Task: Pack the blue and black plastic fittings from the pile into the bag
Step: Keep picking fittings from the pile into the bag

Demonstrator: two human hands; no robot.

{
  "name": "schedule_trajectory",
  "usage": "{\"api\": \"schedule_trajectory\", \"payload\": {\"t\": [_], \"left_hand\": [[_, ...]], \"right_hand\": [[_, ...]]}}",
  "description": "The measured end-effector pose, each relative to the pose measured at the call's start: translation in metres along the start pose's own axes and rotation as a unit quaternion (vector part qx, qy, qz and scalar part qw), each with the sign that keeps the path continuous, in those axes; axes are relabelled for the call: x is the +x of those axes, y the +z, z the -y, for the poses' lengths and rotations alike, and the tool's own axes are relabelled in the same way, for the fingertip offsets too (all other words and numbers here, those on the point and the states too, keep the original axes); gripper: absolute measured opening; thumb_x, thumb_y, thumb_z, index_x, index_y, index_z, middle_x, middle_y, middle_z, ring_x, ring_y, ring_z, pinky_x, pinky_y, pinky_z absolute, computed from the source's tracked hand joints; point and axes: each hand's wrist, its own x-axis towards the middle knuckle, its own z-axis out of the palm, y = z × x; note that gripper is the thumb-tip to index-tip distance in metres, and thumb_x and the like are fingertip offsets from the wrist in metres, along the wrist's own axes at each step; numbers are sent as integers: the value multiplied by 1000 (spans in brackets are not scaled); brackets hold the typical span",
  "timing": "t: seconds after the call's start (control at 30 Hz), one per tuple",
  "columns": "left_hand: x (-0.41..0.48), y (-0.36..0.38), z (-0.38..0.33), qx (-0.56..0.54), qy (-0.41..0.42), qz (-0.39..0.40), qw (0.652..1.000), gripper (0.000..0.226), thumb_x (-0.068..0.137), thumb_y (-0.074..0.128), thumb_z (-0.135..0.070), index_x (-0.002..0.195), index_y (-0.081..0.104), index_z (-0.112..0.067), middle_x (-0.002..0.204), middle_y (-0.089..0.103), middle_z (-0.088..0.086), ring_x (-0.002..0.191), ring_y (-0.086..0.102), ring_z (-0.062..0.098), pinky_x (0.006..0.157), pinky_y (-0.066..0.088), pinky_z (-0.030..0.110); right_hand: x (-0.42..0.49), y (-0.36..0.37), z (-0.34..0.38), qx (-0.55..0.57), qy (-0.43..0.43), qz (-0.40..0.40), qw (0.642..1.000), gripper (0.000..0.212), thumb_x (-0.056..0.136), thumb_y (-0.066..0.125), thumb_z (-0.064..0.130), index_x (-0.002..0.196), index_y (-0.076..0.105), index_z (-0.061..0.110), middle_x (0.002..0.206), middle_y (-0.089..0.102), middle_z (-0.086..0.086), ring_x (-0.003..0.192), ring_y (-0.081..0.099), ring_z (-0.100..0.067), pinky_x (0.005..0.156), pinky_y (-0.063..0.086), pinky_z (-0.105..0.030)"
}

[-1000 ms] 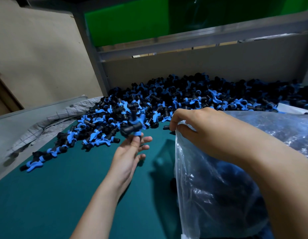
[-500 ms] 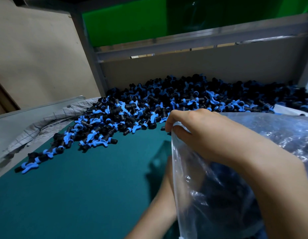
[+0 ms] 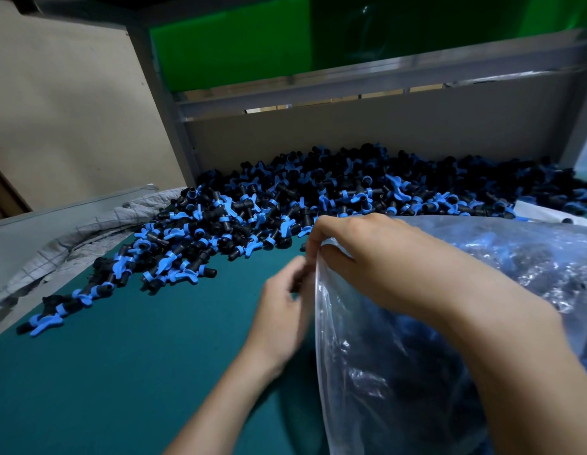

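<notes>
Head view, angled down onto a work surface. Centre right: right hand (image 3: 367,257), back upward, thumb and forefinger pinched on the top rim of the bag (image 3: 351,356), lifting that edge. Bag of clear plastic, filling the lower right of frame, standing on the teal mat (image 3: 121,372). Dark blue-black shapes visible through its wall, too veiled by the film to pick out singly.

Just left of the bag's edge, centre of frame: left hand (image 3: 280,310), smeared by motion, fingers bent toward the rim close beside the right thumb. Cannot tell whether pinching anything, or whether touching the plastic at all. Both forearms bare, entering from the bottom of frame.

Across the middle of frame, nearly edge to edge: pile of fittings (image 3: 318,195), black bodies with blue collars and blue wing-shaped tabs. Heaped against the grey backboard (image 3: 384,133), thinning to a loose trail toward the lower left. Nearest margin of the pile just beyond the right hand's knuckles.

Left of centre: crumpled grey checked cloth (image 3: 88,231), touching the pile's left margin. Upper frame: grey metal rail (image 3: 351,90), with a green panel (image 3: 229,44) above it. Upper left: beige wall (image 3: 65,110).
</notes>
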Motion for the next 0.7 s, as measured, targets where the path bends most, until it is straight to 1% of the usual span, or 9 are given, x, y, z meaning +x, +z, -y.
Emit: {"api": "schedule_trajectory", "payload": {"t": [0.03, 0.07, 0.13, 0.23, 0.3, 0.37, 0.43, 0.57, 0.7], "left_hand": [[1, -12, 16, 68, -5, -31, 997, 20, 94, 57, -12, 97, 69, -27, 87, 72, -12, 82, 63, 6, 75, 53, 31], [5, -27, 32, 179, -19, -66, 981, 24, 97, 52, -10, 110, 67, -25, 100, 71, -10, 98, 62, 11, 89, 50, 37], [11, -55, 65, 360, -79, -108, 923, 31, 98, 47, -14, 127, 58, -17, 122, 62, 2, 118, 49, 23, 104, 38, 41], [24, -78, 88, 447, -147, -158, 868, 40, 99, 44, -23, 138, 46, -16, 135, 47, 11, 127, 36, 30, 104, 31, 45], [35, -86, 93, 506, -178, -172, 826, 45, 100, 41, -29, 143, 40, -17, 134, 47, 16, 124, 40, 33, 100, 32, 47], [44, -93, 95, 549, -247, -165, 781, 50, 102, 32, -37, 149, 34, -21, 133, 50, 21, 121, 44, 36, 100, 32, 46], [51, -98, 95, 572, -294, -147, 751, 49, 102, 26, -41, 146, 38, -23, 134, 51, 20, 122, 45, 35, 100, 32, 45], [53, -100, 95, 571, -286, -175, 749, 40, 101, 31, -36, 126, 51, -12, 125, 57, 21, 116, 49, 36, 96, 35, 45], [42, -100, 93, 488, -209, -240, 813, 19, 99, 42, -22, 111, 46, -7, 102, 65, 20, 95, 60, 37, 82, 44, 45]], "right_hand": [[0, 0, 0, -1, -1, 0, 1000, 18, 100, 40, 30, 106, 53, 40, 71, 43, 16, 75, 48, -14, 64, 34, -34], [0, 1, -1, -3, -2, -2, 1000, 18, 100, 39, 30, 107, 53, 40, 70, 42, 17, 76, 47, -15, 65, 35, -34], [0, 1, -1, -5, -3, -5, 1000, 19, 101, 39, 30, 107, 53, 41, 70, 42, 18, 78, 45, -16, 67, 35, -34], [0, 2, 0, -1, -4, -2, 1000, 19, 101, 39, 30, 107, 53, 41, 73, 46, 16, 80, 48, -17, 68, 37, -35], [-1, 1, 0, 1, -3, 0, 1000, 19, 101, 38, 30, 107, 53, 41, 73, 48, 15, 81, 50, -18, 69, 39, -35], [-1, 1, 0, 2, -6, 1, 1000, 19, 101, 38, 30, 107, 53, 41, 73, 47, 15, 82, 51, -18, 69, 39, -35], [-2, 2, 0, 3, -7, -1, 1000, 20, 101, 38, 30, 107, 53, 41, 71, 44, 15, 80, 50, -18, 68, 37, -35], [-2, 1, 0, 2, -4, 0, 1000, 20, 101, 38, 29, 107, 52, 40, 71, 42, 15, 81, 50, -19, 67, 35, -34], [-4, 0, 3, 6, -1, 9, 1000, 20, 101, 36, 29, 108, 52, 39, 86, 52, 11, 86, 53, -22, 69, 38, -35]]}}
